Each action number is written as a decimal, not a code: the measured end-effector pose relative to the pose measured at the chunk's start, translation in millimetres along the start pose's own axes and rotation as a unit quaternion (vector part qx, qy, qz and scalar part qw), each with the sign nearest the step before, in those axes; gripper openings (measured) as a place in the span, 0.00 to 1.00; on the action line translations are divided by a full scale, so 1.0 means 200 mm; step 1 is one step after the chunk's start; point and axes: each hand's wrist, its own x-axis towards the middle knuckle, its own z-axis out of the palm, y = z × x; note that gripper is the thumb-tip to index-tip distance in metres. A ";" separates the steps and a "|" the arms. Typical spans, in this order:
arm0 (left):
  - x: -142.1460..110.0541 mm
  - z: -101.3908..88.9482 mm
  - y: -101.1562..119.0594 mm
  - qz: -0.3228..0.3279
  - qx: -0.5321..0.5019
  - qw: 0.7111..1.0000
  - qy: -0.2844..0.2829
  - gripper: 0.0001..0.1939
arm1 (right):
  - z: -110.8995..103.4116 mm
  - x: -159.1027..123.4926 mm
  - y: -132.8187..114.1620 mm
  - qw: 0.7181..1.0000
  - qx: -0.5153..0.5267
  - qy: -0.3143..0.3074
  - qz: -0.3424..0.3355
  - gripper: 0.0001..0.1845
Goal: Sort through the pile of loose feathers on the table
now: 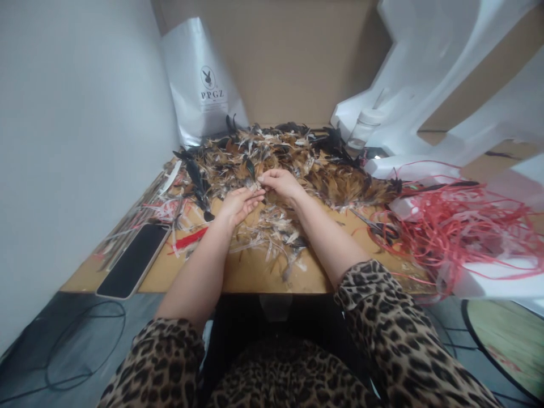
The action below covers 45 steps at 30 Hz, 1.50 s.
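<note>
In the head view, my right hand (pixel 280 183) is closed in a pinch at the base of a dark, glossy feather (pixel 250 168). Palm turned upward, my left hand (pixel 241 205) meets it at the same spot, thumb and forefinger closed on the feather's lower end. The fingertips of both hands nearly touch and partly hide the quill. Just behind them spreads a heap of brown, black and whitish feathers (pixel 289 147). Loose pale feather scraps (pixel 280 226) lie on the table below my hands. Left of my left hand is a bunch of black feathers (pixel 198 181).
A phone (pixel 132 260) lies at the table's left front, near a red strip (pixel 191 238). Scissors (pixel 378 226) and tangled red strings (pixel 463 226) are at the right. Behind stand a white bag (pixel 204 85) and a white-lidded jar (pixel 365 127). A wall borders the left.
</note>
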 end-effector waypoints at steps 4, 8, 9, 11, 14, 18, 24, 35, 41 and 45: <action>-0.01 0.01 0.00 -0.002 -0.006 1.000 -0.002 0.02 | 0.02 0.00 0.02 1.000 -0.016 0.015 -0.017 0.10; -0.01 0.02 0.01 -0.002 -0.007 1.000 0.003 0.02 | 0.04 0.00 0.03 0.999 -0.012 0.019 -0.026 0.10; -0.01 0.02 0.01 -0.001 -0.008 1.000 0.006 0.01 | 0.04 0.00 0.03 0.999 -0.010 0.018 -0.029 0.11; -0.01 0.02 0.01 0.001 -0.009 1.000 0.007 0.01 | 0.04 -0.01 0.03 0.999 -0.008 0.016 -0.032 0.11; 0.00 0.01 0.00 0.009 -0.002 1.000 0.005 0.01 | 0.05 -0.01 0.03 0.999 -0.012 0.017 -0.028 0.12; 0.01 0.00 -0.01 0.034 0.025 0.999 0.018 0.01 | 0.04 -0.01 0.02 0.998 -0.046 0.036 -0.039 0.11; 0.02 -0.02 -0.01 0.060 0.059 0.995 0.049 0.05 | -0.03 0.02 -0.01 0.995 -0.055 0.076 -0.042 0.13; 0.04 -0.01 -0.02 0.106 0.137 0.981 0.085 0.08 | 0.01 -0.03 -0.04 0.975 -0.216 -0.003 -0.054 0.14; 0.04 -0.02 -0.02 0.103 0.113 0.986 0.068 0.08 | -0.07 -0.03 -0.07 0.944 -0.304 -0.128 -0.023 0.11; 0.03 -0.02 -0.02 0.096 0.093 0.990 0.054 0.09 | -0.13 -0.05 -0.09 0.919 -0.320 -0.230 0.019 0.13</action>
